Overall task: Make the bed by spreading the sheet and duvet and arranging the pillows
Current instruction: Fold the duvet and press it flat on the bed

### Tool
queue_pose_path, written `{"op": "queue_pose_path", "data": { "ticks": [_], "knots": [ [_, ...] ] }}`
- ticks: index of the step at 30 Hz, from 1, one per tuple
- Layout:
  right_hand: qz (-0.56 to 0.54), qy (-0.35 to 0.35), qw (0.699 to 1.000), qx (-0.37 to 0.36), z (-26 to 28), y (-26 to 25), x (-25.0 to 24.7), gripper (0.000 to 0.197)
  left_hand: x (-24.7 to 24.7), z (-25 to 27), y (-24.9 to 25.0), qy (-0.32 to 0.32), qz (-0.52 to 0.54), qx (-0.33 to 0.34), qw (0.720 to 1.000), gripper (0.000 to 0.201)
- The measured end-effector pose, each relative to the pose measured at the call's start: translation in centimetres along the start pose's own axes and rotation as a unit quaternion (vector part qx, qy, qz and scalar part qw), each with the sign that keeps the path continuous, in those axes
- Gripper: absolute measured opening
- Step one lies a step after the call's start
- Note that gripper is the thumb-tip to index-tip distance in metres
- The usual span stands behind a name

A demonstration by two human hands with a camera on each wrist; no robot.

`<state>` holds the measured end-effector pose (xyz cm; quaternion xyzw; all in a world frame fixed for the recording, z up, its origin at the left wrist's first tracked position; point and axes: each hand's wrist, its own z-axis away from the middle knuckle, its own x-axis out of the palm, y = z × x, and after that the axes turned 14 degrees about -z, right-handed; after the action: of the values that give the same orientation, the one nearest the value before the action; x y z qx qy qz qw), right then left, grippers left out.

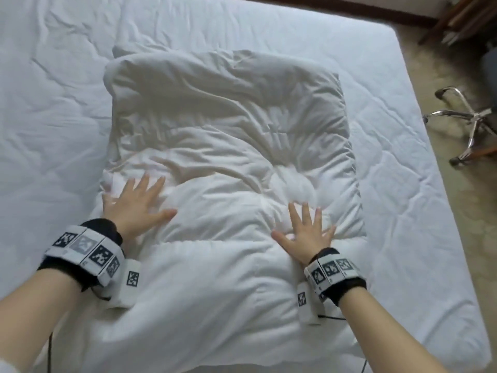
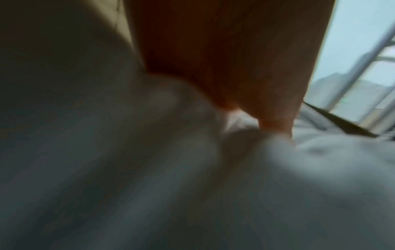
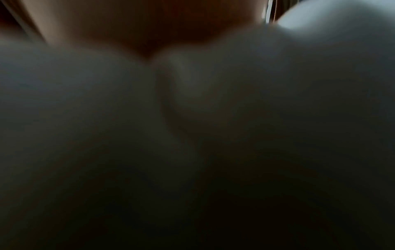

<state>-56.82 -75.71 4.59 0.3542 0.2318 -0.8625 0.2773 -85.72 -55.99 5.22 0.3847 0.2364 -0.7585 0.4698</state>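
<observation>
A white duvet (image 1: 228, 135), folded into a thick crumpled stack, lies in the middle of the bed on the pale quilted sheet (image 1: 53, 103). My left hand (image 1: 134, 203) lies flat with spread fingers on the stack's near left part. My right hand (image 1: 306, 232) presses flat with spread fingers on its near right part. In the left wrist view the palm (image 2: 235, 59) rests against blurred white duvet fabric (image 2: 320, 169). The right wrist view is dark, with my palm (image 3: 149, 25) pushed into the duvet fabric (image 3: 320, 42). No pillow is in view.
The bed's right edge (image 1: 430, 184) runs diagonally, with beige floor beyond. A chrome chair base (image 1: 468, 125) stands on the floor to the right. Dark wooden furniture (image 1: 457, 20) is at the top right. A window frame (image 2: 363, 67) shows past my left hand.
</observation>
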Motion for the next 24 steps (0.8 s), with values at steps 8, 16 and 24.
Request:
{"op": "queue_pose_path", "data": {
  "ticks": [8, 16, 24],
  "knots": [
    [0.035, -0.024, 0.999, 0.005, 0.6, -0.7, 2.9, 0.081, 3.7, 3.0, 0.7, 0.017, -0.022, -0.008, 1.0, 0.077],
    [0.025, -0.003, 1.0, 0.018, 9.8, 7.5, 11.1, 0.074, 12.2, 10.8, -2.3, 0.016, 0.001, -0.02, 1.0, 0.081],
    [-0.028, 0.034, 0.996, 0.083, 9.8, 6.9, 10.9, 0.077, 14.2, 12.8, -3.6, 0.04, 0.059, -0.069, 0.995, 0.071]
  ]
}}
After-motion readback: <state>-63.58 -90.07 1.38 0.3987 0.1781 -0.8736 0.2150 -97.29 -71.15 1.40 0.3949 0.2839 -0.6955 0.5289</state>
